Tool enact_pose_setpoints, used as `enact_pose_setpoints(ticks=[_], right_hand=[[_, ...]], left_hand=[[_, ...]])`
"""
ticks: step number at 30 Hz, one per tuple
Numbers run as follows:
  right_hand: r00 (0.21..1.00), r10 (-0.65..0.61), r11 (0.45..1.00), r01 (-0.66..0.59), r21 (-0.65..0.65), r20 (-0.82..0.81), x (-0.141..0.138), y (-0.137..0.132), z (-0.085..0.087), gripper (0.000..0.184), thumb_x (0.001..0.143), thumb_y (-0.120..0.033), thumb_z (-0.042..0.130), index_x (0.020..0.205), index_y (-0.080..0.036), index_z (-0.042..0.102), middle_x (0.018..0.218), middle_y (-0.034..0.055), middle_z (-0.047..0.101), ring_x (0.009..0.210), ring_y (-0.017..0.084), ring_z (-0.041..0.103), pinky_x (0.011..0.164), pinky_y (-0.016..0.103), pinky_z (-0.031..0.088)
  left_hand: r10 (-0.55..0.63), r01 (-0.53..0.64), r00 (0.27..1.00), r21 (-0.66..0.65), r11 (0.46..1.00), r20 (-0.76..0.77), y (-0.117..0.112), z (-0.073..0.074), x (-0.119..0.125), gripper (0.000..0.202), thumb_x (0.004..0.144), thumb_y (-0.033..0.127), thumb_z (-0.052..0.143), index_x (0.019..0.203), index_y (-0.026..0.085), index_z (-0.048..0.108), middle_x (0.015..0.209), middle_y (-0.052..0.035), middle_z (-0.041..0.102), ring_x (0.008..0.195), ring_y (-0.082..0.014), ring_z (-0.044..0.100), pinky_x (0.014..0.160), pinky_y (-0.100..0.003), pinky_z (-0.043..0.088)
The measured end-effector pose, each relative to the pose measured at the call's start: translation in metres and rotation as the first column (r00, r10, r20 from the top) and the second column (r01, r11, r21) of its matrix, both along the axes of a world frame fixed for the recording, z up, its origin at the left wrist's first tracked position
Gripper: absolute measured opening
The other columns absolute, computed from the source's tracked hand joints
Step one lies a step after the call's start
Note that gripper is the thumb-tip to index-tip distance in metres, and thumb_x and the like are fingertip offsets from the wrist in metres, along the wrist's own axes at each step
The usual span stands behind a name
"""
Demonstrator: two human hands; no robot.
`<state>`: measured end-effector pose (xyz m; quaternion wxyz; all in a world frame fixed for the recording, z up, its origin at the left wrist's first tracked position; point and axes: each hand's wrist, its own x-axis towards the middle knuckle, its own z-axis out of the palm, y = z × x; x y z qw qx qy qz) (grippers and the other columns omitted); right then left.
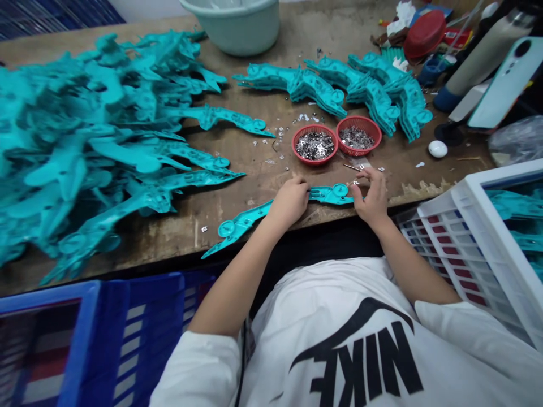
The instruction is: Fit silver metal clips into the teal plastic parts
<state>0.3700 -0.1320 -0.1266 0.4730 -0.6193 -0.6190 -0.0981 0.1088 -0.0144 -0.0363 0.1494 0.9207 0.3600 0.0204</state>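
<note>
A long, bent teal plastic part [248,220] lies along the table's front edge, round discs showing near its ends. My left hand [291,202] is closed over its middle, fingers curled and partly hidden. Close to the part's right end, my right hand [374,198] pinches a small, shiny metal clip [356,183] between thumb and finger. A thin metal rod [352,168] shows by the right fingertips; whether the hand also holds it, I cannot tell. Just beyond the hands stand two red baskets of small metal pieces, one at left [314,160] and one at right [358,151].
A big heap of teal parts [106,124] covers the left side. Stacked teal parts [322,90] lie at the back, near a pale green basin [235,28]. A bottle [479,62] and phone [507,82] stand right. Crates, white [449,226] and blue [139,333], flank me.
</note>
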Motion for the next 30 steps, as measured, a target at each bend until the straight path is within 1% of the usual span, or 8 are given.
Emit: enact_pose_setpoints(ticks=[7,9,13,15,18,21,25,30], right_hand=[[0.999,-0.035,0.999,0.035,0.018,0.020,-0.002,0.000,0.000,0.047,0.122,-0.057,0.055,0.157,-0.025,0.056,0.118,0.0143,0.082,0.119,0.036,0.080,0.114,0.061,0.065],[0.999,-0.043,0.999,0.043,-0.004,0.033,-0.003,0.001,0.002,0.042,0.122,-0.056,0.055,0.150,-0.025,0.062,0.117,0.0146,0.082,0.118,0.036,0.080,0.111,0.059,0.065],[0.997,-0.014,0.997,0.020,-0.077,0.075,-0.005,0.002,0.010,0.033,0.121,-0.052,0.055,0.118,-0.026,0.075,0.108,0.0136,0.083,0.110,0.034,0.078,0.105,0.053,0.063],[0.998,0.027,0.993,-0.020,-0.114,0.065,-0.005,0.002,0.013,0.036,0.122,-0.050,0.054,0.109,-0.025,0.076,0.104,0.0130,0.084,0.106,0.033,0.077,0.104,0.051,0.061],[0.996,0.085,0.978,-0.078,-0.193,0.032,-0.004,0.001,0.018,0.039,0.120,-0.055,0.060,0.119,-0.023,0.081,0.113,0.0148,0.086,0.113,0.035,0.078,0.108,0.052,0.060],[0.975,0.215,0.927,-0.187,-0.325,0.052,0.000,0.000,0.023,0.044,0.117,-0.059,0.069,0.139,-0.024,0.085,0.135,0.0154,0.086,0.128,0.037,0.076,0.116,0.055,0.058],[0.931,0.353,0.846,-0.274,-0.458,0.095,0.003,0.001,0.028,0.032,0.118,-0.051,0.071,0.126,-0.031,0.094,0.135,0.0115,0.087,0.131,0.035,0.074,0.116,0.058,0.058],[0.933,0.350,0.847,-0.275,-0.455,0.087,0.003,0.001,0.031,0.023,0.113,-0.046,0.078,0.120,-0.031,0.095,0.137,0.0121,0.087,0.130,0.035,0.075,0.116,0.059,0.060]], left_hand=[[0.016,-0.015,0.997,0.012,1.000,-0.081,0.016,0.000,0.012,0.035,0.107,0.015,0.057,0.110,0.016,0.092,0.115,-0.0198,0.086,0.118,-0.0368,0.080,0.113,-0.050,0.065],[0.009,-0.007,0.997,0.024,1.000,-0.073,0.016,0.003,0.011,0.036,0.108,0.015,0.056,0.108,0.017,0.092,0.121,-0.0194,0.085,0.120,-0.0357,0.078,0.115,-0.049,0.064],[0.028,-0.026,0.999,0.071,0.997,-0.033,0.015,0.012,-0.001,0.038,0.109,0.016,0.054,0.115,0.017,0.092,0.142,-0.0199,0.078,0.140,-0.0383,0.069,0.126,-0.054,0.059],[0.044,-0.041,0.998,0.084,0.996,-0.039,0.016,0.016,-0.008,0.039,0.109,0.016,0.053,0.118,0.017,0.091,0.139,-0.0204,0.078,0.136,-0.0390,0.069,0.124,-0.056,0.060],[0.048,-0.040,0.995,0.091,0.995,-0.085,0.016,0.019,-0.012,0.040,0.108,0.014,0.052,0.115,0.018,0.091,0.130,-0.0206,0.079,0.127,-0.0386,0.071,0.115,-0.055,0.064],[0.028,-0.014,0.990,0.099,0.995,-0.138,0.011,0.020,-0.010,0.039,0.106,0.010,0.053,0.113,0.019,0.090,0.134,-0.0215,0.080,0.133,-0.0398,0.069,0.106,-0.052,0.065],[0.018,0.003,0.985,0.124,0.992,-0.171,0.008,0.028,-0.011,0.038,0.107,0.008,0.054,0.114,0.020,0.089,0.140,-0.0215,0.081,0.140,-0.0415,0.066,0.101,-0.052,0.064],[0.059,-0.039,0.991,0.167,0.985,-0.121,0.026,0.050,0.000,0.035,0.111,0.013,0.054,0.116,0.022,0.088,0.136,-0.0186,0.083,0.136,-0.0399,0.072,0.104,-0.050,0.064]])
